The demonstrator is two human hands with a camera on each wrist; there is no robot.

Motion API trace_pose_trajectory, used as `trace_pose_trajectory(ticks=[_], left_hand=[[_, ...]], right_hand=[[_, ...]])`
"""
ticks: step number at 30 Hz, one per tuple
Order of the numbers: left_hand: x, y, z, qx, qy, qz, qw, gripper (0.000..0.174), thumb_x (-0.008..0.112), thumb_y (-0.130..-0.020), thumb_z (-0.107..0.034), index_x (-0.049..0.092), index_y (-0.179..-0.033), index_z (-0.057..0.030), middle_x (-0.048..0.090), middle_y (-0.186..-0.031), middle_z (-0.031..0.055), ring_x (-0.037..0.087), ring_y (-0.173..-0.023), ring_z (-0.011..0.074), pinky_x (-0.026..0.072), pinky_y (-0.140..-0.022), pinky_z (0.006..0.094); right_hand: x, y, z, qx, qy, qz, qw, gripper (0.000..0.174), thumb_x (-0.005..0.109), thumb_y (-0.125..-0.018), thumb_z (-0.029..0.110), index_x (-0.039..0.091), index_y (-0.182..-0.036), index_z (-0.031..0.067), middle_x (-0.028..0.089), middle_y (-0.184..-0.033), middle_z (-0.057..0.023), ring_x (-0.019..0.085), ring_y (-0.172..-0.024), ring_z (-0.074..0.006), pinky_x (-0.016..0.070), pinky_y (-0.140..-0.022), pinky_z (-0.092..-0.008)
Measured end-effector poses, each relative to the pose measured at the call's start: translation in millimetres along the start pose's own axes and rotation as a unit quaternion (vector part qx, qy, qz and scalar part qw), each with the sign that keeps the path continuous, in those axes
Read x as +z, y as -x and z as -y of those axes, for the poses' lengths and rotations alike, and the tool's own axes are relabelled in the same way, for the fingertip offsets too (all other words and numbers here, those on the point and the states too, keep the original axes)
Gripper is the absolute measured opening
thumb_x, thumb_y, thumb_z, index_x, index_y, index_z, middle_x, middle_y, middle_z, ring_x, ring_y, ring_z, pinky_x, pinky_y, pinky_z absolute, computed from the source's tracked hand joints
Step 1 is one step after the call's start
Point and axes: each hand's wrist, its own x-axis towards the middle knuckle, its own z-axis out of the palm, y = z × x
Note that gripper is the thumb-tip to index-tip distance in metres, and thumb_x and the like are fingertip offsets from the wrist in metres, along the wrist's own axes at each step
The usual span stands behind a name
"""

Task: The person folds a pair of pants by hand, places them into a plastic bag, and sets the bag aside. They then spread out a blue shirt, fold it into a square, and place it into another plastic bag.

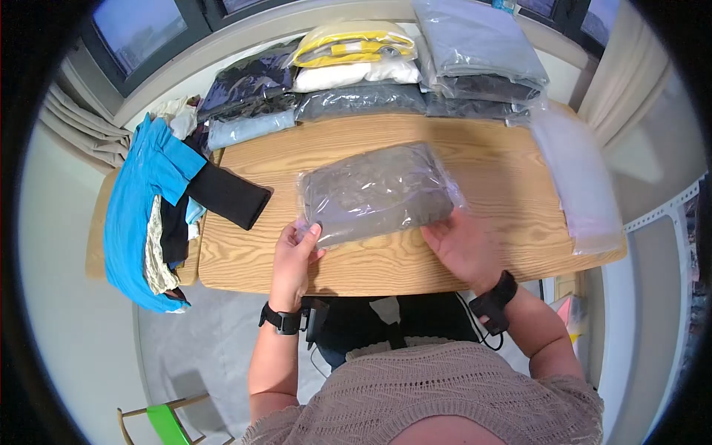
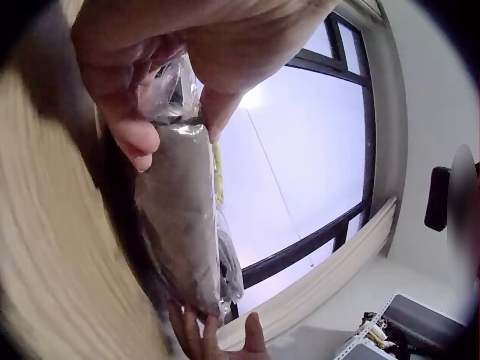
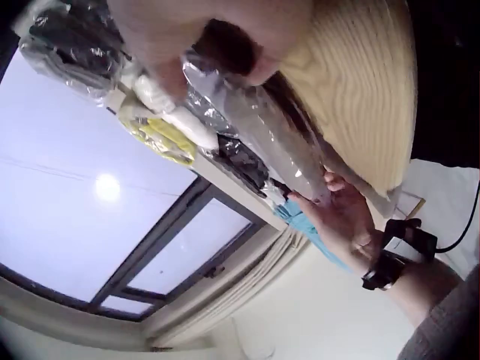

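A folded grey garment in a clear plastic bag [image 1: 378,189] is held above the wooden table, its plastic wrinkled and shiny. My left hand [image 1: 295,256] pinches the bag's near left corner, thumb on top and fingers beneath. In the left wrist view, the bag [image 2: 180,210] stretches away from that thumb and fingers. At the opposite end, my right hand [image 1: 467,248] has its fingertips against the near right corner, with fingers fairly straight and thumb apart from them. The right wrist view shows the bag end [image 3: 259,120] between that hand's thumb and fingers.
Bagged clothes are stacked along the back, including a yellow-and-white bundle [image 1: 356,44] and a large grey-blue bag [image 1: 482,44]. Loose clothes with a blue shirt [image 1: 133,215] hang over the left edge. Clear plastic bags [image 1: 582,182] lie at the right edge of the table [image 1: 504,174].
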Motion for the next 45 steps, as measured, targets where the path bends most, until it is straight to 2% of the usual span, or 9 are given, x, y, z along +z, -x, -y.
trace_pose_trajectory(ticks=[7,11,16,19,27,34,36,37,45], left_hand=[[2.4,9.7,7.1,-0.002,0.060,0.056,0.997,0.040,0.067,-0.085,-0.023,0.048,-0.112,-0.0002,0.056,-0.100,0.0049,0.056,-0.088,0.0111,0.0529,-0.071,0.0270],[-11.1,21.7,0.0,0.005,0.072,0.010,0.997,0.042,0.068,-0.084,-0.023,0.047,-0.112,0.0011,0.055,-0.099,0.0056,0.056,-0.085,0.0107,0.0526,-0.070,0.0257],[-50.2,33.4,0.1,0.060,0.099,-0.043,0.992,0.060,0.026,-0.097,-0.051,0.053,-0.107,0.0014,0.062,-0.090,0.0103,0.058,-0.062,0.0154,0.0469,-0.058,0.0254],[-69.4,28.1,6.5,0.146,0.015,-0.148,0.978,0.062,0.025,-0.099,-0.046,0.060,-0.093,0.0042,0.063,-0.074,0.0081,0.056,-0.061,0.0134,0.0444,-0.059,0.0251],[-59.6,22.9,24.8,0.350,-0.469,-0.183,0.790,0.028,0.050,-0.090,-0.020,0.059,-0.071,-0.0018,0.054,-0.063,0.0178,0.054,-0.058,0.0348,0.0409,-0.052,0.0405],[-59.4,21.9,25.5,0.335,-0.462,-0.206,0.795,0.031,0.055,-0.087,-0.023,0.049,-0.062,-0.0051,0.049,-0.059,0.0140,0.051,-0.054,0.0331,0.0387,-0.048,0.0424],[-58.1,21.8,24.5,0.333,-0.447,-0.209,0.804,0.029,0.056,-0.085,-0.021,0.050,-0.062,-0.0044,0.050,-0.060,0.0147,0.051,-0.055,0.0341,0.0389,-0.049,0.0422],[-57.5,22.3,23.3,0.330,-0.432,-0.212,0.812,0.028,0.056,-0.084,-0.019,0.049,-0.062,-0.0035,0.050,-0.059,0.0160,0.051,-0.055,0.0355,0.0386,-0.050,0.0426],[-59.9,20.1,25.7,0.328,-0.436,-0.197,0.815,0.022,0.057,-0.083,-0.017,0.052,-0.066,-0.0037,0.051,-0.061,0.0144,0.052,-0.056,0.0339,0.0397,-0.050,0.0409]], right_hand=[[-27.4,-33.0,-45.3,0.137,0.170,0.081,0.972,0.038,0.048,-0.095,0.021,0.035,-0.126,0.0008,0.041,-0.131,-0.0159,0.039,-0.125,-0.0301,0.0320,-0.107,-0.0428],[35.8,-29.0,-57.6,0.123,0.109,-0.126,0.978,0.035,0.054,-0.093,0.021,0.043,-0.120,0.0022,0.049,-0.122,-0.0126,0.047,-0.117,-0.0259,0.0408,-0.101,-0.0374],[71.2,-44.0,-65.6,0.153,0.188,-0.093,0.966,0.029,0.055,-0.093,0.019,0.046,-0.116,0.0035,0.053,-0.115,-0.0089,0.054,-0.106,-0.0215,0.0492,-0.091,-0.0346],[114.7,-53.9,-75.2,0.159,0.230,-0.080,0.957,0.025,0.053,-0.094,0.018,0.047,-0.114,0.0039,0.054,-0.115,-0.0089,0.055,-0.104,-0.0206,0.0485,-0.092,-0.0344],[215.5,-182.2,-111.6,0.146,0.157,0.193,0.957,0.022,0.048,-0.095,0.013,0.045,-0.109,-0.0031,0.050,-0.119,-0.0143,0.050,-0.109,-0.0222,0.0479,-0.092,-0.0333],[215.8,-379.6,-134.3,0.014,0.148,0.204,0.968,0.038,0.045,-0.097,0.021,0.036,-0.117,-0.0094,0.045,-0.120,-0.0239,0.052,-0.106,-0.0296,0.0482,-0.094,-0.0336],[191.1,-420.0,-129.1,-0.045,0.452,0.171,0.874,0.031,0.046,-0.096,0.014,0.036,-0.119,-0.0035,0.049,-0.118,-0.0234,0.053,-0.105,-0.0306,0.0501,-0.089,-0.0356],[194.5,-424.5,-131.7,0.055,0.257,-0.011,0.965,0.031,0.041,-0.097,0.015,0.034,-0.120,-0.0049,0.050,-0.116,-0.0254,0.055,-0.103,-0.0330,0.0518,-0.086,-0.0356],[189.2,-429.4,-134.5,-0.004,0.141,-0.014,0.990,0.030,0.031,-0.100,0.014,0.033,-0.119,-0.0095,0.046,-0.121,-0.0282,0.053,-0.110,-0.0342,0.0504,-0.093,-0.0357]])
